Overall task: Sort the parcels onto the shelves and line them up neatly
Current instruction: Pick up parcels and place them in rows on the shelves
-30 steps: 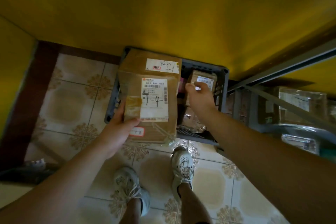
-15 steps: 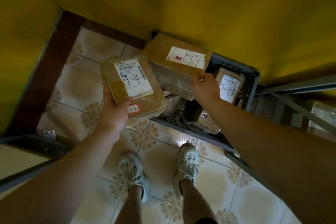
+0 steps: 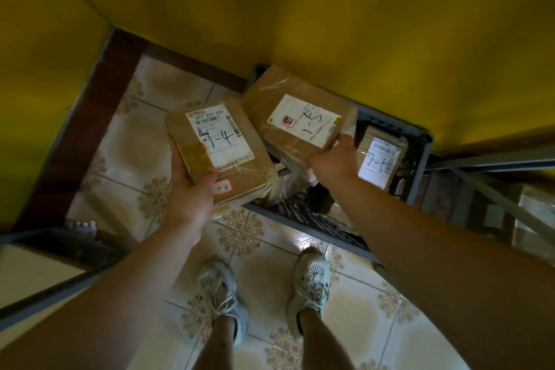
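Note:
My left hand (image 3: 189, 192) grips a brown cardboard parcel (image 3: 240, 171) with a white label marked 7-4, held flat over the tiled floor left of the crate. My right hand (image 3: 336, 159) grips the near edge of a second brown parcel (image 3: 288, 99), its white label hand-marked with a number, lifted above the dark plastic crate (image 3: 420, 159). A third small parcel (image 3: 380, 156) marked 7-5 stands inside the crate at the right. More wrapped parcels lie deeper in the crate, partly hidden.
A grey metal shelf frame (image 3: 486, 159) runs at the right, with wrapped parcels (image 3: 534, 213) behind it. Another shelf edge (image 3: 45, 288) sits at the lower left. Yellow walls close in ahead. My two feet in pale shoes (image 3: 309, 282) stand on the patterned tiles.
My right hand took the second parcel out of the crate and raised it. The 7-4 parcel in my left hand moved left, off the crate.

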Demonstrator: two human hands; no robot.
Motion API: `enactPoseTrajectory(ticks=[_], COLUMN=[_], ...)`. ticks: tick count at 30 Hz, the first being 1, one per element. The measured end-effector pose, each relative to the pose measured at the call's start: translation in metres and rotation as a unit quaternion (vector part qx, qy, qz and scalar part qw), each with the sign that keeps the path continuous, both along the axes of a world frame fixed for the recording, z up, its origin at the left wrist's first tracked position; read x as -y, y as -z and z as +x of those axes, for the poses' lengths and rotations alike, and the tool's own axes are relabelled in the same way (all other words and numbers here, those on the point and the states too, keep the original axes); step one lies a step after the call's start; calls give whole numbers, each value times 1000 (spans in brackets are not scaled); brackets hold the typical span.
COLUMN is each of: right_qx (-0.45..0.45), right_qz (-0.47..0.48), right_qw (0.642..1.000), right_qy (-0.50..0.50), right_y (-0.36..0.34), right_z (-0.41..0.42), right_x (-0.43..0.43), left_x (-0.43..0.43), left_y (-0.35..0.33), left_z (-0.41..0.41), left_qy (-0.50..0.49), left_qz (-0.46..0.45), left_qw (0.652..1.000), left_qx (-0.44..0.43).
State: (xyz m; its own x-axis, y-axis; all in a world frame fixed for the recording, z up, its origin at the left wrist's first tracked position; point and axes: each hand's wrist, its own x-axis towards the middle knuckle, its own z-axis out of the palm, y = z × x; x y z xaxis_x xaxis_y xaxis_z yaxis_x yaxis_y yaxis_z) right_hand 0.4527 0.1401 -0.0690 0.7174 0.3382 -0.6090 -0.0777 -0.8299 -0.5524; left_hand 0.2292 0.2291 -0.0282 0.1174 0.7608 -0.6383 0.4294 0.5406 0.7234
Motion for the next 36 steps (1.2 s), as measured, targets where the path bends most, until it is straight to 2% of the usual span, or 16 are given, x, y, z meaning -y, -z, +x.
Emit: enactPoseTrajectory(ticks=[6, 11, 17, 23, 27, 31, 33, 36], right_qx=[43, 146, 117, 134, 164, 190, 163, 72], right_qz=[-104, -65, -121, -164, -164, -189, -150, -80], right_qw=[970, 962, 935, 917, 922, 902, 923, 963], right_qy=[-218, -223, -312, -338, -310, -337, -314, -249], right_y=[4, 20, 43, 60, 58, 46, 42, 38], right_z=[30, 58, 81, 99, 101, 105, 101, 88], right_x=[-3, -11, -28, -38, -43, -36, -26, -13], left_x=[-3, 5, 7, 12, 19, 29, 32, 34], left_y=[4, 9, 15, 26, 35, 35, 36, 35], left_z=[7, 10, 24, 27, 27, 21, 18, 15], left_qy=[3, 3, 11, 3, 9, 27, 13, 11], left_qz=[-7, 6, 13, 30, 45, 68, 59, 64], left_qw=[1000, 1000, 999, 999, 998, 997, 997, 998], left_qx=[21, 26, 31, 33, 38, 36, 38, 23])
